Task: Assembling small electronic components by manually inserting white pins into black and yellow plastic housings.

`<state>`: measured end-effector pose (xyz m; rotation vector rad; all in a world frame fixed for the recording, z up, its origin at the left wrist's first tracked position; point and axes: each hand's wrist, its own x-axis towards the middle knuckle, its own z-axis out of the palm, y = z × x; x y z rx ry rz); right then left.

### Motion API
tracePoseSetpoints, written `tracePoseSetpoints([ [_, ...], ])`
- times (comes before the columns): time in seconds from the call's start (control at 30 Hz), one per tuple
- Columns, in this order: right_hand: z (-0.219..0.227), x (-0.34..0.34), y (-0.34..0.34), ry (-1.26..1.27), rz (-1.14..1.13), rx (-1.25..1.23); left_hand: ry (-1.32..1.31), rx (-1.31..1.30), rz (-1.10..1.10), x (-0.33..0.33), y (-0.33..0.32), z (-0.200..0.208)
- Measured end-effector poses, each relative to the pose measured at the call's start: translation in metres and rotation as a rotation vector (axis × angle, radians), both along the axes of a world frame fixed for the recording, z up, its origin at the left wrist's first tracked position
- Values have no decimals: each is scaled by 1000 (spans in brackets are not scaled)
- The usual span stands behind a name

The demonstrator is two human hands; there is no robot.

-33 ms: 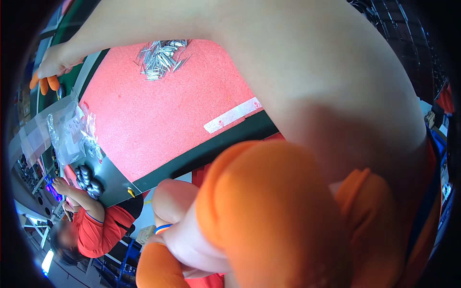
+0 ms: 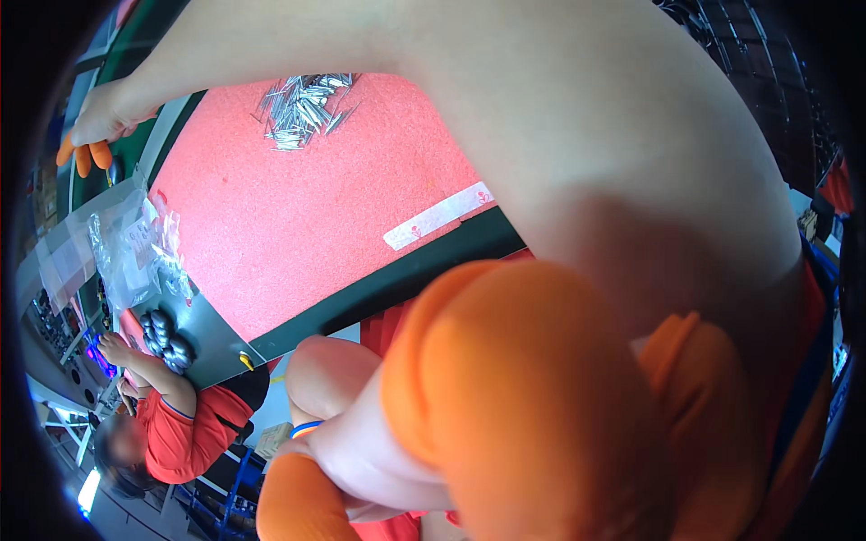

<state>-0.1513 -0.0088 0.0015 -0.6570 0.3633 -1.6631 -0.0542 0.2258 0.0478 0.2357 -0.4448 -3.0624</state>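
Observation:
My right arm crosses the top of the picture. At the upper left its hand point(image 2: 104, 117) wears orange finger covers, and its fingers hang down, spread apart, beside a small dark thing point(image 2: 115, 170). Nothing shows between them. Very close and blurred in the lower middle is my left hand point(image 2: 379, 433), also in orange finger covers; its fingertips and anything they touch are out of sight. Between the hands lies a pink foam sheet point(image 2: 262, 207) bearing a loose heap of thin silvery metal pins point(image 2: 307, 108).
White tape point(image 2: 437, 216) runs along the sheet's edge. Clear plastic bags point(image 2: 131, 252) lie on the left, near shiny dark rounded pieces point(image 2: 167, 343) and a small yellow thing point(image 2: 246, 362) at the table's corner. A co-worker in red point(image 2: 194, 437) works at the lower left.
My left hand has shifted slightly to the right, showing a little more red behind it. The right hand and the pins look the same.

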Motion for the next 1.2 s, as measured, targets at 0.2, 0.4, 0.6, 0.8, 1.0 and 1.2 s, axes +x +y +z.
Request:
tracePoseSetpoints([
  [0.2, -2, 2, -12, 123, 52, 16, -26, 18, 2, 3, 1, 0],
  [0.4, -2, -4, -27, 252, 96, 32, -45, 36, -5, 0, -1, -1],
  [0.6, 3, -7, -47, 382, 150, 36, -63, 43, 1, -3, -4, 1],
  [0.8, 46, -22, -64, 496, 177, 52, 44, -28, 40, -16, -21, 21],
  [1.0, 75, -39, -15, 417, 182, -62, 216, -108, 109, -34, -41, 51],
  [1.2, 57, -72, -18, 306, 165, -21, 112, -990, 50, -40, -78, 48],
])
